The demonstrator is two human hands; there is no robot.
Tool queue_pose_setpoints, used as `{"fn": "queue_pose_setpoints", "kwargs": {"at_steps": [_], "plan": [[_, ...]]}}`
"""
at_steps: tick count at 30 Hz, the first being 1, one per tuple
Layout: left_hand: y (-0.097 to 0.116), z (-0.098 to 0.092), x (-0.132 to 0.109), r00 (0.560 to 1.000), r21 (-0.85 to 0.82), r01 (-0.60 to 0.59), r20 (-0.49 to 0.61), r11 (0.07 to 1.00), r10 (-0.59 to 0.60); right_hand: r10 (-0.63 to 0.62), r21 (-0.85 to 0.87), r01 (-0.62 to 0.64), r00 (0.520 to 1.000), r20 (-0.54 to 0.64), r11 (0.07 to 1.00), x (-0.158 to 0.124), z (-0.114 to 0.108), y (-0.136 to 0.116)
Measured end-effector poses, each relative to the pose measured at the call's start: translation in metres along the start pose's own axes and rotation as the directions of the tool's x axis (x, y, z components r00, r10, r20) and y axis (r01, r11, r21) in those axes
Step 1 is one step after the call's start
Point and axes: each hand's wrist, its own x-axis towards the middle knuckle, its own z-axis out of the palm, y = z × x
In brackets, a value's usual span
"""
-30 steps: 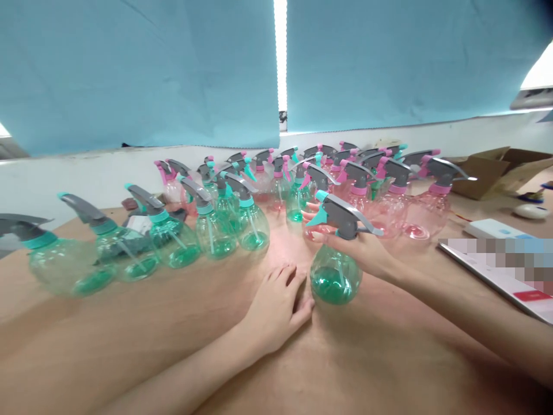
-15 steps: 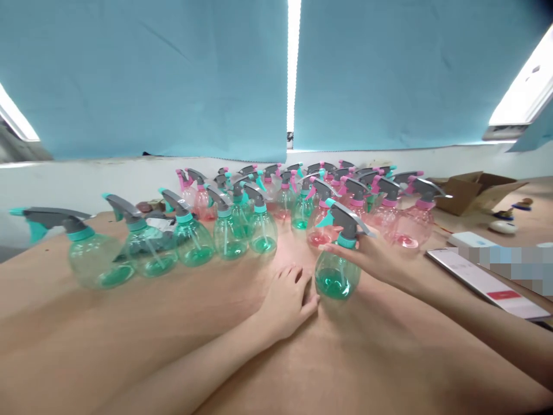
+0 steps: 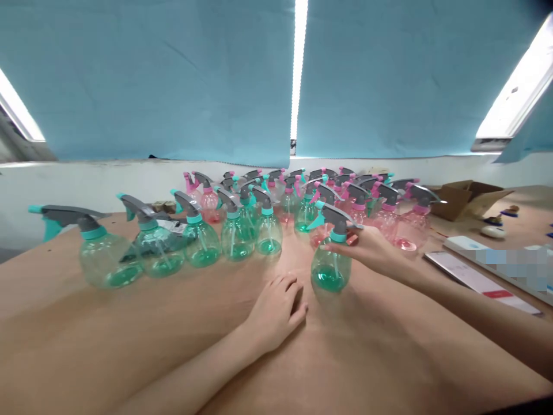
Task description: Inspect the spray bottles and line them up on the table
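Right hand: the right hand point(image 3: 371, 251) is closed loosely round the neck of a green spray bottle point(image 3: 330, 253), fingers curled just under the grey trigger head point(image 3: 337, 219), thumb toward the person.
Left hand: the left hand point(image 3: 276, 311) lies palm down and open on the wooden table point(image 3: 129, 340), holding nothing; its fingertips sit just beside the bottle's base without clearly touching it.
Bottle's place: upright on the table, under the right hand's fingers, nearer the person than the crowd of other bottles beyond it.
Weight: by the look of it light, a thin clear plastic globe with a dip tube and apparently no liquid inside.
Stiffness: the round body would likely dent under a hard squeeze; the collar and trigger head look rigid.
Slip: the smooth curved belly offers little purchase; the narrow neck below the teal collar point(image 3: 337, 237) is the surer hold.
Fragility: the long trigger lever and small teal nozzle point(image 3: 318, 219) seem the parts most apt to snag or snap.
Tipping: a small base under a tall head suggests it topples easily.
Beyond the hand: green bottles point(image 3: 235, 233) stand to its left, pink bottles point(image 3: 389, 216) behind it.
Right of the hand: a cardboard box point(image 3: 464, 199) and white flat packs point(image 3: 479, 279).
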Motion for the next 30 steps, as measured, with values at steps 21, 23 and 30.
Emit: {"fn": "queue_pose_setpoints", "kwargs": {"at_steps": [21, 23, 30], "plan": [[-0.003, -0.003, -0.002, 0.997, -0.024, 0.057, 0.058, 0.998, -0.055, 0.036, 0.069, -0.021, 0.975, -0.221, 0.997, 0.085, 0.088, 0.004], [-0.003, -0.003, -0.002, 0.997, -0.013, 0.054, 0.064, 0.998, -0.053, 0.053, 0.094, -0.033, 0.975, -0.217, 0.995, 0.088, 0.091, 0.004], [-0.003, -0.005, -0.002, 0.997, -0.02, 0.049, 0.06, 0.999, -0.048, 0.089, 0.168, -0.053, 0.972, -0.216, 0.984, 0.098, 0.098, 0.006]]}}
